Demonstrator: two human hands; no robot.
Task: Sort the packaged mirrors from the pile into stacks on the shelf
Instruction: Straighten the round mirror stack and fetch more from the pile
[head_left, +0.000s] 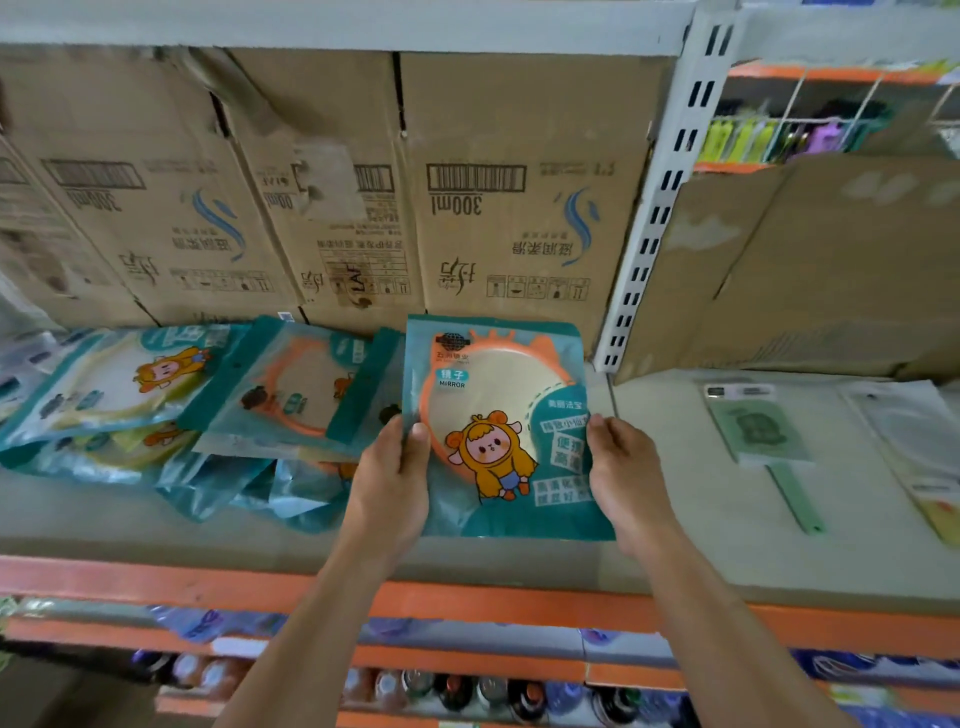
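A teal packaged mirror (498, 395) with an orange round frame and a cartoon figure is held face up over the shelf (675, 519), near its middle. My left hand (389, 478) grips the pack's left edge, thumb on top. Its right edge is held by my right hand (628, 473). To the left lies a loose pile of packaged mirrors (208, 410), several overlapping and tilted, some with orange frames and some with yellow ones.
Cardboard boxes (311, 197) line the back of the shelf. A white slotted upright (660, 208) divides the bays. Right of it lie a green packaged hand mirror (758, 431) and other flat packs. The orange shelf front (156, 582) runs below, with bottles underneath.
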